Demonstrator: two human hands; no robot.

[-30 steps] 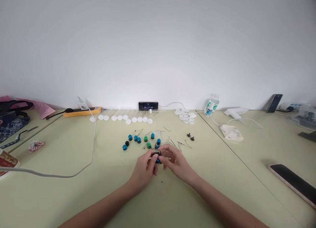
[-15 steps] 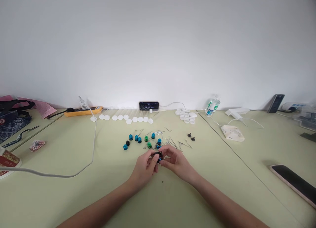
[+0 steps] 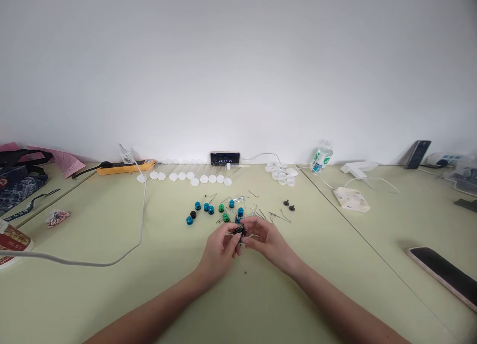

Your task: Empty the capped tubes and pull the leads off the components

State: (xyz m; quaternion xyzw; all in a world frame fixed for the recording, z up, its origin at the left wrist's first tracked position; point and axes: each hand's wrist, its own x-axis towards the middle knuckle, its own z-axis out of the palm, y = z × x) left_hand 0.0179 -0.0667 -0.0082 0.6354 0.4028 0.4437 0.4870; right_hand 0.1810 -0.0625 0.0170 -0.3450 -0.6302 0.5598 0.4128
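Note:
Between my two hands is a small black part (image 3: 239,230) whose kind I cannot make out, partly hidden by fingers. My left hand (image 3: 220,244) pinches it from the left with thumb and fingers. From the right, the fingertips of my right hand (image 3: 265,240) close on the same part. Just beyond the hands lie several small blue knob-like pieces (image 3: 210,210), green ones (image 3: 221,208) and a black one (image 3: 193,215). Thin metal rods (image 3: 262,214) are scattered behind and right of the fingers. A tiny dark speck (image 3: 245,272) lies nearer me.
Along the wall stand a phone showing a timer (image 3: 225,158), white discs (image 3: 203,179), white rings (image 3: 281,175), an orange power strip (image 3: 122,169) and a plastic bottle (image 3: 320,159). Two dark pieces (image 3: 289,205) lie right. A white cable (image 3: 140,225) crosses the left side; another phone (image 3: 443,274) lies right.
The black part has turned between my fingers: its blue side showed before, and now a black face with pale marks shows. Both hands stay in nearly the same place.

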